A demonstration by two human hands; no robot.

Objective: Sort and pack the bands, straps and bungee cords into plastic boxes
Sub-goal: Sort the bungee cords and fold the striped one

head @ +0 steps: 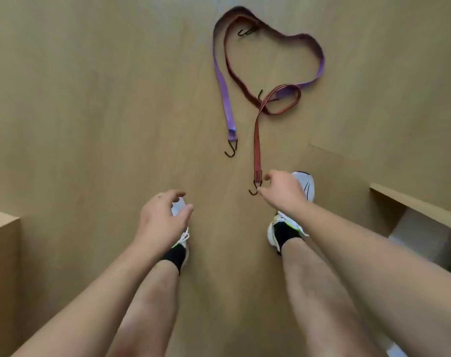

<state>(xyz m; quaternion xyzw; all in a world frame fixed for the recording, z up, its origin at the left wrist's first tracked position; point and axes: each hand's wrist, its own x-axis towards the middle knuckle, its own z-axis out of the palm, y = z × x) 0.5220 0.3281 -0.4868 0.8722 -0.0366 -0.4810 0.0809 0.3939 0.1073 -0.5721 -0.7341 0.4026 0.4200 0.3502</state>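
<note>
Right hand pinches red bungee cord at its hook; left hand loosely spread, empty; lift slowly so it slides free of purple strap.

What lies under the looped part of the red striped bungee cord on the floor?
Under the loop of the red striped bungee cord runs the flat purple strap, on the wooden floor. The strap's end beneath the loop is covered, so any hook there cannot be seen.
</note>
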